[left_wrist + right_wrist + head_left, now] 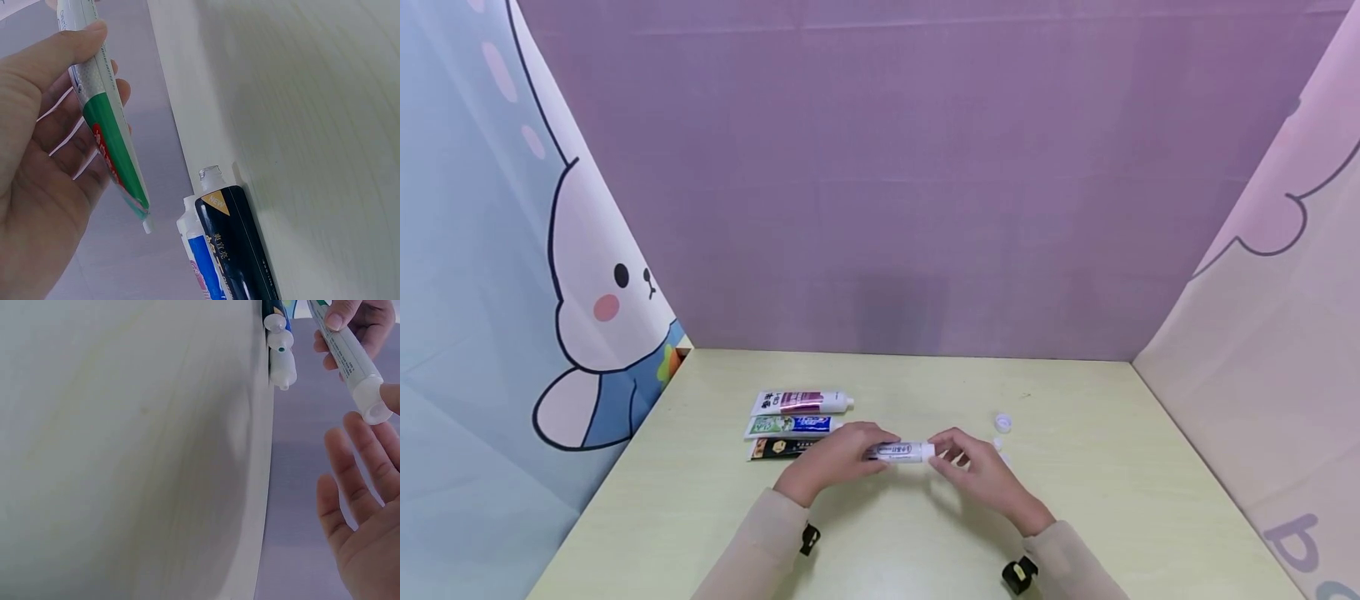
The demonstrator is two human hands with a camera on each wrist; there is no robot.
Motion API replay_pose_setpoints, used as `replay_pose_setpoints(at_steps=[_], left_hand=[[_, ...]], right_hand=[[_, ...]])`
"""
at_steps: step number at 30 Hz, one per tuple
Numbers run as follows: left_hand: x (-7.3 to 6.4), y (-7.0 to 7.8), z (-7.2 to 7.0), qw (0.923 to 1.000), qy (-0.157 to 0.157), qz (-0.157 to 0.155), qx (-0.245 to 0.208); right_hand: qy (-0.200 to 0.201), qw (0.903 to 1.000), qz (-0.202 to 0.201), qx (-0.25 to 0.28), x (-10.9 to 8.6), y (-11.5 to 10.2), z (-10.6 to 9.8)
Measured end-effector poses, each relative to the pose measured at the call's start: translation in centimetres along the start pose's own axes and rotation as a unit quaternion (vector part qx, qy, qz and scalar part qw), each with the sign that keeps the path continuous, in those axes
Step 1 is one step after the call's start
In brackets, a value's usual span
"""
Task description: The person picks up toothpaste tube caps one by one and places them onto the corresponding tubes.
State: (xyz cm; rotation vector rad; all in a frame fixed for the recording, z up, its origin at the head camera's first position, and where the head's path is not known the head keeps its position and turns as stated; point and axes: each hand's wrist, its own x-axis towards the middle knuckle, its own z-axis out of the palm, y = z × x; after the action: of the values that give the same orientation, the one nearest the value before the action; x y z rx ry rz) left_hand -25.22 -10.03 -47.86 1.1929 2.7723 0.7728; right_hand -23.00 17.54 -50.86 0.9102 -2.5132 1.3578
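White tube [907,452], green end [120,155] hidden from head view

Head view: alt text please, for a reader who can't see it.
A person's left grip holds a tube over a pale table while the right grip pinches the white cap on its end. Three other tubes lie side by side at left; small loose caps lie near the right grip.

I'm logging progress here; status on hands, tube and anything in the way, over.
Left hand grips white-and-green tube. Right hand pinches its white cap. Three other tubes lie by left hand; nothing visibly blocking.
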Motion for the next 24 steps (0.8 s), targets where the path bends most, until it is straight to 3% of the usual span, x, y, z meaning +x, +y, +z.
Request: replay_pose_setpoints(at_steps=[11, 24], left_hand=[[-0.02, 0.14, -0.12, 1.0, -0.003, -0.003, 0.006], [0.14, 0.04, -0.05, 1.0, -0.002, 0.005, 0.008]], right_hand=[[-0.018, 0.9993, 0.03, 0.016, -0.05, -0.12, -0.12], [0.002, 0.999, -0.042, -0.015, 0.16, -0.07, -0.03]])
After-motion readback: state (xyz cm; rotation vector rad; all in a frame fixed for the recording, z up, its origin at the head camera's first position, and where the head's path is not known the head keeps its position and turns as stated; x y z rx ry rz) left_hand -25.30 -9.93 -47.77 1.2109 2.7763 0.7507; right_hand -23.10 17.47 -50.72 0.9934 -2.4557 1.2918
